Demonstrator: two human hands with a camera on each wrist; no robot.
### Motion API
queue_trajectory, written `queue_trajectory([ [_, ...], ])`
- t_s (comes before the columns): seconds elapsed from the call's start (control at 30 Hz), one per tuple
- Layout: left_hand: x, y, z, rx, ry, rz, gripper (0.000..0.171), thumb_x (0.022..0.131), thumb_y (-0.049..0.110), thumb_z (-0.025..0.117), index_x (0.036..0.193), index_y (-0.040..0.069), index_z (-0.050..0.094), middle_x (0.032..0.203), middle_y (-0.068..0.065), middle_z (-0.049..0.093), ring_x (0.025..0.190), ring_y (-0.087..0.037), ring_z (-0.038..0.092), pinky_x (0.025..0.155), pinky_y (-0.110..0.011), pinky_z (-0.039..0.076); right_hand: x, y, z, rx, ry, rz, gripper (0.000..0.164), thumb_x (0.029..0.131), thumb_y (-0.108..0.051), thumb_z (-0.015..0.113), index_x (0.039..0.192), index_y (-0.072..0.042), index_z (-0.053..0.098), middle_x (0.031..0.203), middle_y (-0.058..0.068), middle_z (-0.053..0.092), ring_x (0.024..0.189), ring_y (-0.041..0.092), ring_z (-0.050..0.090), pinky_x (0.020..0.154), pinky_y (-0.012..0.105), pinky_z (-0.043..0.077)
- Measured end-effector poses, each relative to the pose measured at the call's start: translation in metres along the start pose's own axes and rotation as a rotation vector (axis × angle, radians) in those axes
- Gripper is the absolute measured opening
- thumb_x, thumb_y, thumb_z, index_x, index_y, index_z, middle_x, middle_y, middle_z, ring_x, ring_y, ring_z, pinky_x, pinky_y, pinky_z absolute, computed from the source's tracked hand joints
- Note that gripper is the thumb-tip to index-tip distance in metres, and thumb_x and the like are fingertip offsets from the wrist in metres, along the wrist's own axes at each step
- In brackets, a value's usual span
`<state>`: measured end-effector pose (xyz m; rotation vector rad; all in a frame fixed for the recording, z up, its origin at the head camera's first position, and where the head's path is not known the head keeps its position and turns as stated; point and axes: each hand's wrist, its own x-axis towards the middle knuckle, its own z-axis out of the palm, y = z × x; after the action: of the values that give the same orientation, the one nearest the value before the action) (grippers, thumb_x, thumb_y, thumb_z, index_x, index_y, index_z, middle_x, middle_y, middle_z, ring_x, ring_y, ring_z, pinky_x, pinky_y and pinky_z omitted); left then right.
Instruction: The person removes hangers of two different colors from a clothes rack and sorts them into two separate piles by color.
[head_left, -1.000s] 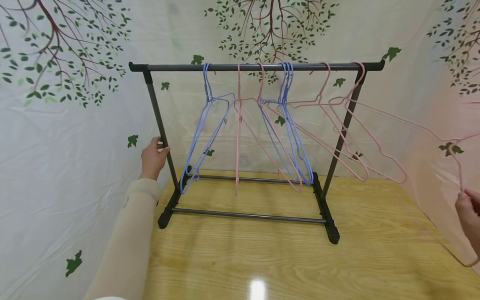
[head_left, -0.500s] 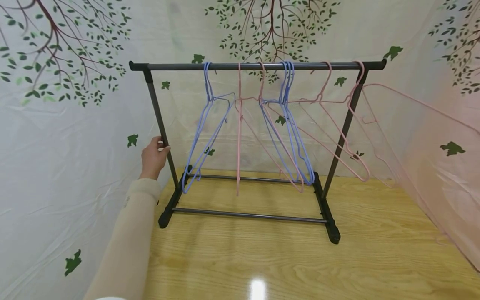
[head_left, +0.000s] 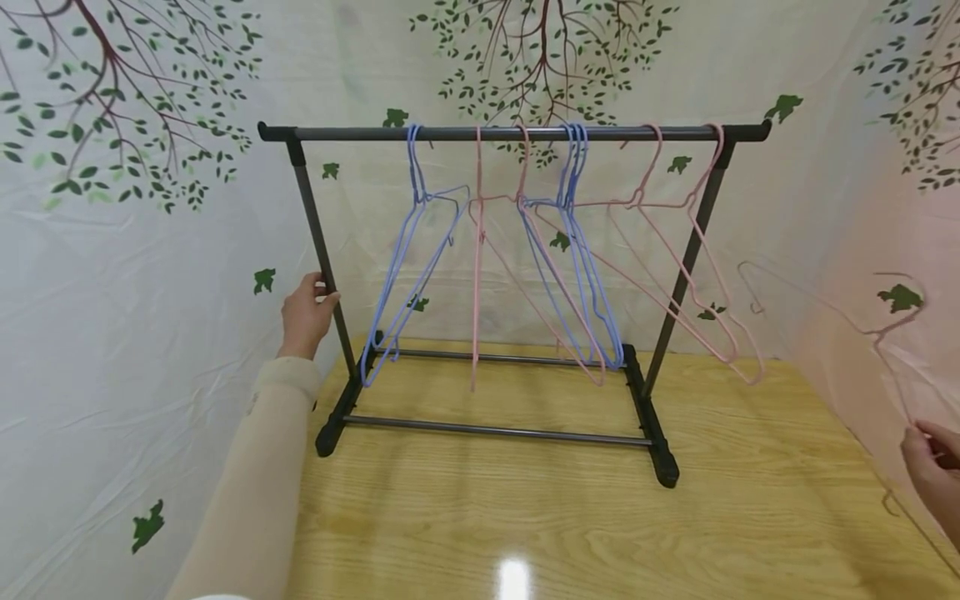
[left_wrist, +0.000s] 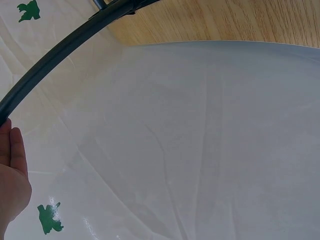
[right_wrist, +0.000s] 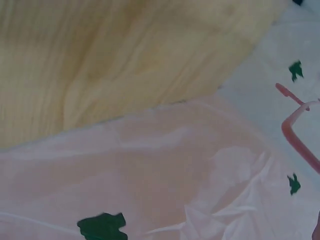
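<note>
My left hand (head_left: 307, 317) holds the left post (head_left: 318, 237) of a black metal clothes rack, thumb in front and fingers behind; in the left wrist view the hand (left_wrist: 14, 175) shows only partly beside the post. At the right edge of the head view, my right hand (head_left: 933, 471) pinches a thin pink hanger (head_left: 892, 367), apart from the rack, its hook upward. One corner of that pink hanger (right_wrist: 300, 145) enters the right wrist view. On the rail (head_left: 352, 133) hang blue hangers (head_left: 405, 242) at left, more blue hangers (head_left: 585, 267) mid-right, and several pink hangers (head_left: 678, 275).
The rack's feet (head_left: 663, 462) stand on a wood-grain table (head_left: 480, 517). A pale sheet (head_left: 187, 333) printed with branches and green leaf shapes encloses the table at the back and sides. Light glares at the table's front.
The right hand left the head view and came back at the right edge, slightly lower, with the pink hanger farther from the rack. The rightmost hung hanger swung left. The left hand stayed put.
</note>
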<state>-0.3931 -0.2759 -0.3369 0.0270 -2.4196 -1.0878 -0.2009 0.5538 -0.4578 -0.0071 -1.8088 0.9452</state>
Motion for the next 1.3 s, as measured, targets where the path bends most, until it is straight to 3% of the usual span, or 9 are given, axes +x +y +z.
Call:
queue_trajectory([
  [0.07, 0.001, 0.000, 0.000, 0.000, -0.002, 0.000, 0.043, 0.103, 0.020, 0.056, 0.141, 0.003, 0.047, 0.130, -0.023, 0.062, 0.114, -0.042, 0.061, 0.103, -0.054, 0.039, -0.010, -0.049, 0.008, 0.051, -0.053, -0.049, 0.039, 0.087, 0.003, 0.057, 0.097, -0.028, 0.078, 0.069, -0.034, 0.056, 0.052, -0.018, 0.044, 0.048, 0.001, 0.030],
  [0.13, 0.001, 0.000, 0.000, 0.002, -0.003, -0.001, 0.043, 0.103, 0.020, 0.056, 0.141, 0.003, 0.047, 0.130, -0.023, 0.061, 0.114, -0.042, 0.061, 0.103, -0.054, 0.039, -0.017, -0.084, 0.013, 0.017, -0.125, 0.014, 0.050, 0.086, 0.005, 0.056, 0.091, -0.043, 0.070, 0.066, -0.035, 0.054, 0.050, -0.017, 0.044, 0.046, 0.003, 0.032],
  [0.27, 0.000, 0.001, -0.001, -0.001, -0.004, -0.006, 0.043, 0.103, 0.019, 0.056, 0.141, 0.002, 0.046, 0.130, -0.023, 0.061, 0.114, -0.043, 0.060, 0.103, -0.054, 0.039, -0.024, -0.093, 0.012, -0.352, -0.420, 0.192, 0.024, 0.094, -0.008, 0.057, 0.097, -0.014, 0.080, 0.065, -0.015, 0.067, 0.061, 0.007, 0.065, 0.051, 0.016, 0.045],
  [0.37, 0.000, 0.001, -0.001, -0.001, -0.001, -0.009, 0.043, 0.103, 0.019, 0.056, 0.141, 0.002, 0.046, 0.130, -0.024, 0.061, 0.115, -0.042, 0.060, 0.102, -0.054, 0.041, -0.029, -0.074, 0.008, -0.568, -0.674, 0.220, 0.043, 0.100, -0.025, 0.052, 0.107, 0.016, 0.066, 0.076, 0.007, 0.074, 0.065, 0.025, 0.069, 0.057, 0.036, 0.051],
  [0.4, 0.000, 0.001, 0.000, 0.001, 0.000, -0.009, 0.043, 0.103, 0.018, 0.056, 0.141, 0.002, 0.046, 0.130, -0.024, 0.061, 0.115, -0.042, 0.060, 0.102, -0.054, 0.041, -0.030, -0.069, 0.008, -0.597, -0.736, 0.228, 0.045, 0.101, -0.028, 0.051, 0.109, 0.015, 0.066, 0.082, 0.017, 0.073, 0.067, 0.033, 0.068, 0.056, 0.040, 0.050],
  [0.53, 0.000, 0.001, 0.000, 0.010, 0.002, -0.006, 0.043, 0.102, 0.018, 0.056, 0.141, 0.002, 0.047, 0.130, -0.024, 0.061, 0.115, -0.042, 0.060, 0.101, -0.054, 0.042, -0.034, -0.052, 0.007, -0.596, -0.863, 0.304, 0.051, 0.103, -0.032, 0.047, 0.114, 0.016, 0.062, 0.083, 0.012, 0.073, 0.063, 0.017, 0.063, 0.054, 0.036, 0.049],
  [0.8, -0.002, 0.005, -0.001, 0.009, 0.009, 0.005, 0.042, 0.102, 0.018, 0.057, 0.139, 0.001, 0.048, 0.129, -0.024, 0.062, 0.112, -0.043, 0.061, 0.101, -0.054, 0.041, -0.033, -0.037, 0.007, -0.614, -0.900, 0.327, 0.055, 0.104, -0.035, 0.045, 0.118, 0.016, 0.059, 0.087, 0.015, 0.072, 0.074, 0.034, 0.066, 0.059, 0.045, 0.050],
  [1.03, -0.001, 0.003, 0.000, 0.012, 0.006, 0.010, 0.042, 0.102, 0.017, 0.057, 0.139, 0.001, 0.048, 0.128, -0.024, 0.062, 0.112, -0.042, 0.062, 0.103, -0.053, 0.040, -0.034, -0.029, 0.009, -0.619, -0.870, 0.274, 0.057, 0.105, -0.032, 0.044, 0.128, 0.020, 0.046, 0.118, 0.039, 0.057, 0.097, 0.057, 0.057, 0.073, 0.059, 0.046],
  [1.3, 0.000, 0.002, -0.001, 0.023, 0.012, 0.009, 0.041, 0.102, 0.016, 0.057, 0.139, 0.000, 0.048, 0.127, -0.024, 0.063, 0.112, -0.043, 0.061, 0.105, -0.054, 0.036, -0.030, -0.028, 0.013, -0.616, -0.799, 0.240, 0.054, 0.104, -0.031, 0.044, 0.126, 0.018, 0.049, 0.116, 0.039, 0.058, 0.096, 0.058, 0.058, 0.073, 0.061, 0.044],
])
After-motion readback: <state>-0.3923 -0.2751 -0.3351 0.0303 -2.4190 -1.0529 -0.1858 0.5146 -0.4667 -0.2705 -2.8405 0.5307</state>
